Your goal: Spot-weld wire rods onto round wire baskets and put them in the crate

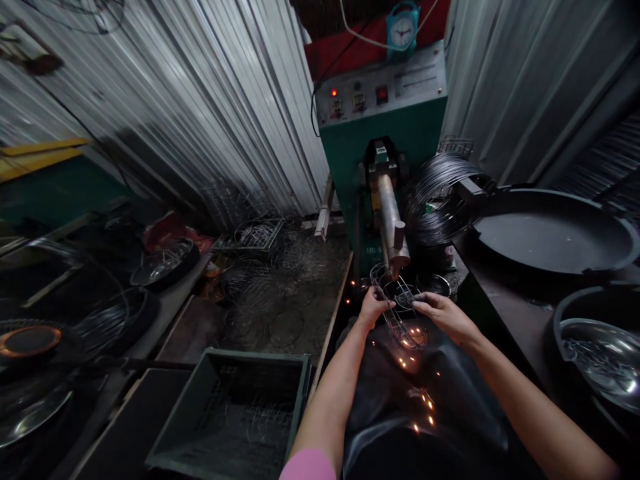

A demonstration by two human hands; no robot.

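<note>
Wire basket (400,319) dead centre, held up off the lap between two hands. It sits just beneath the tip of the welding arm (391,223), which juts out at 12 o'clock from the green machine (383,143).

Starting left: a grey crate (235,407) down at 8 o'clock, wire pieces inside, well apart from the action. Left hand (373,308) is at the basket's 9 o'clock, grip closed on the rim. The basket is tilted, though which way its mouth faces is hard to tell, and sparks dot the black apron (420,407) below. Right hand (443,313) is at 3 o'clock, fingers pinched narrow on the opposite rim, so both hands are equally near.

Further right, a wire coil (435,197) and a big dark pan (550,230) rest on the surface (495,287).
</note>
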